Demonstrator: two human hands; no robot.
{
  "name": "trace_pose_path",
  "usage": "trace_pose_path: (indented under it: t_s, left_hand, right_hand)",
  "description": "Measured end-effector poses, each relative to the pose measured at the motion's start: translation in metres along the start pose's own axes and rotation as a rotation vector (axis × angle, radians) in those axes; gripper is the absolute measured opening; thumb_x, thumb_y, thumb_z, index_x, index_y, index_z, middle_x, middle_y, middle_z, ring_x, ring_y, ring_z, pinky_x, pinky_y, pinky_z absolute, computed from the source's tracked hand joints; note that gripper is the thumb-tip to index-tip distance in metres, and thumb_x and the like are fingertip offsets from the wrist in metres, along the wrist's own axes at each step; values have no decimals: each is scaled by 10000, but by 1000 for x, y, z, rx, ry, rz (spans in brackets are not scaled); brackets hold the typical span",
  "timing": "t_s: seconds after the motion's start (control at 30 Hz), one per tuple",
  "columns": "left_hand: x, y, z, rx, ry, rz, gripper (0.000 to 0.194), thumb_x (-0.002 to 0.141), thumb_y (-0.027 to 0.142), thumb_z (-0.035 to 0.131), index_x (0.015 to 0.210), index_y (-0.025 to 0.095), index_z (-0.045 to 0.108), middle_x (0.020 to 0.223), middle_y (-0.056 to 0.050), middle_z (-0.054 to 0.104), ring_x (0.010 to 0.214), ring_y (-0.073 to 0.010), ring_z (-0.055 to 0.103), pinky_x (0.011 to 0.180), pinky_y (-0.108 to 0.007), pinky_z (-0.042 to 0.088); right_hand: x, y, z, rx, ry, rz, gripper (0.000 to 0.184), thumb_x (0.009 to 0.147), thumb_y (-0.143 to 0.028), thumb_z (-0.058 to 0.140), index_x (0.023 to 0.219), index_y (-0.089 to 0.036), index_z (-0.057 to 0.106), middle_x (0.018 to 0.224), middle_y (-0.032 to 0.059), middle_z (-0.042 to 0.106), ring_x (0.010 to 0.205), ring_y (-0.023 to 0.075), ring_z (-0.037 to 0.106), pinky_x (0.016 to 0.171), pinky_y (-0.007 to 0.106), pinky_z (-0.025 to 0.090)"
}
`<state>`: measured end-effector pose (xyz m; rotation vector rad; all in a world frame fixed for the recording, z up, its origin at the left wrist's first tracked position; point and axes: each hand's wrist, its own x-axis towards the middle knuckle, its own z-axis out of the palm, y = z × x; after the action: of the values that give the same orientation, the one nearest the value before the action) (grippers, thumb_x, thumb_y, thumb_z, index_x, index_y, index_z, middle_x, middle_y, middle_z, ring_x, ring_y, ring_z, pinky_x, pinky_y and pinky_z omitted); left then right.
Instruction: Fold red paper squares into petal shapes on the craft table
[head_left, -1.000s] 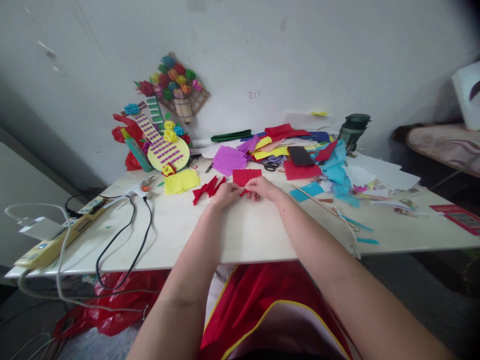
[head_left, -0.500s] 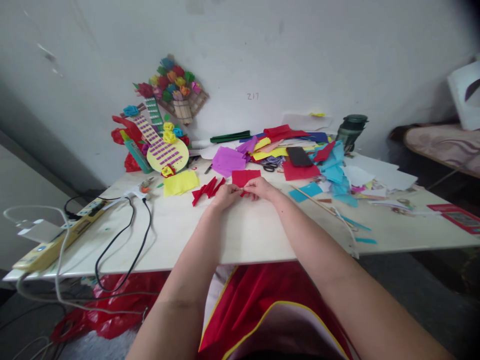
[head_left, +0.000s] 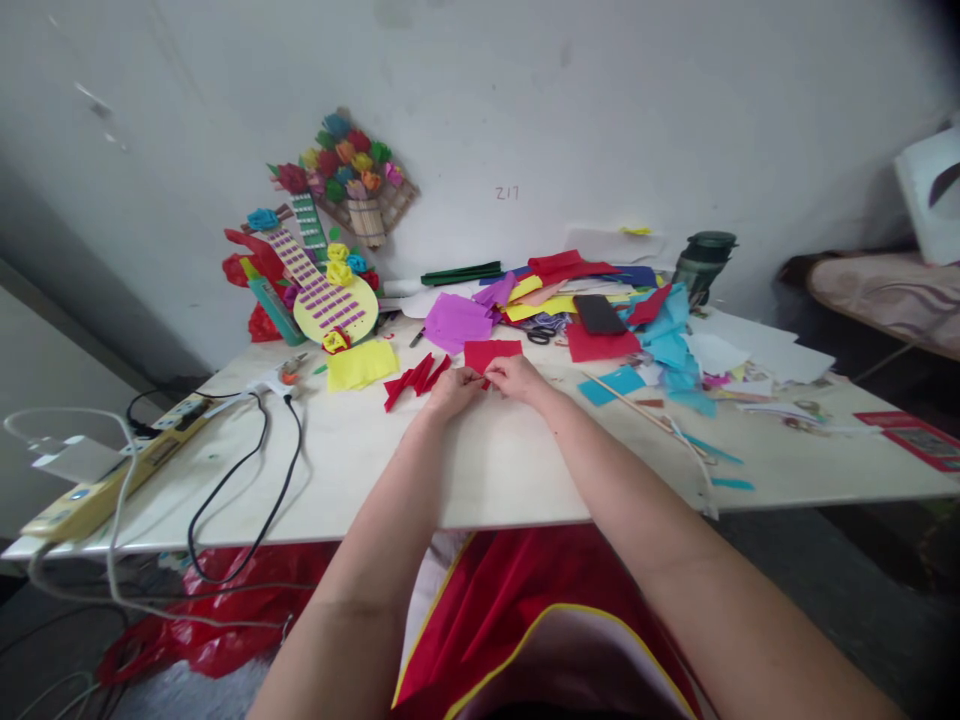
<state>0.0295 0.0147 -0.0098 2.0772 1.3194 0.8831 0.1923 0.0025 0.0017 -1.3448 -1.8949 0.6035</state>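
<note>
A square of red crepe paper (head_left: 491,352) lies on the white table, and both hands are closed at its near edge. My left hand (head_left: 454,391) pinches the paper's near edge from the left. Opposite it, my right hand (head_left: 516,379) pinches the same edge with thumb and forefinger, the fingertips of both hands almost meeting. The part of the paper between the fingers is mostly hidden. Left of my left hand lie folded red paper strips (head_left: 416,380), and beyond them a yellow paper sheet (head_left: 363,366).
A glue gun (head_left: 277,380) and a power strip (head_left: 120,470) with cables occupy the left side. Scissors (head_left: 541,336), a phone (head_left: 598,314) and coloured paper lie behind my hands. Right are a wooden stick (head_left: 637,408) and a dark bottle (head_left: 703,268). A paper-flower guitar (head_left: 337,308) leans on the wall.
My right hand has shifted very slightly at the paper's near edge, its fingers drawn up a little. The red square and the other things stay in place.
</note>
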Motion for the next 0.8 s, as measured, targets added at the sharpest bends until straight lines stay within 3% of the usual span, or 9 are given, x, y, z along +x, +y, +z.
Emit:
trace_pose_path:
  t_s: [0.17, 0.37, 0.57, 0.67, 0.8]
  left_hand:
    - [-1, 1, 1, -33, -17, -1, 229, 704, 371, 584, 713, 153, 655, 609, -6, 558, 571, -118, 450, 522, -229, 310]
    - [-1, 2, 1, -110, 30, -69, 316, 672, 464, 622, 622, 154, 580, 527, 27, 483, 508, -97, 388, 485, -232, 275]
    - [-7, 12, -8, -145, -54, -129, 361, 704, 477, 603, 536, 178, 491, 405, 44, 427, 403, -85, 359, 445, -239, 263]
    - [-8, 16, -11, -146, -33, -174, 376, 656, 488, 657, 524, 185, 480, 381, 50, 425, 374, -80, 356, 425, -237, 252]
    - [-7, 16, -11, -153, 54, -219, 419, 623, 513, 685, 495, 185, 457, 358, 50, 419, 353, -75, 360, 411, -231, 269]
  right_hand:
    - [0, 2, 3, 177, -100, 165, 140, 807, -128, 497, 719, -151, 603, 531, -15, 571, 362, 73, 470, 365, 186, 354]
    - [-2, 0, -1, -59, 21, 21, 143, 800, -154, 531, 721, -177, 647, 537, -3, 599, 446, 106, 523, 489, 216, 406]
    - [-2, -4, -6, -271, 70, -54, 148, 808, -173, 532, 786, -182, 678, 627, 34, 655, 610, 150, 592, 625, 242, 421]
    - [-1, -2, -5, -251, 75, -59, 149, 809, -171, 526, 786, -184, 672, 620, 29, 651, 599, 143, 587, 618, 237, 425]
    - [0, 3, -4, -76, 75, 4, 135, 812, -195, 520, 752, -185, 641, 565, -2, 612, 471, 105, 529, 494, 210, 408]
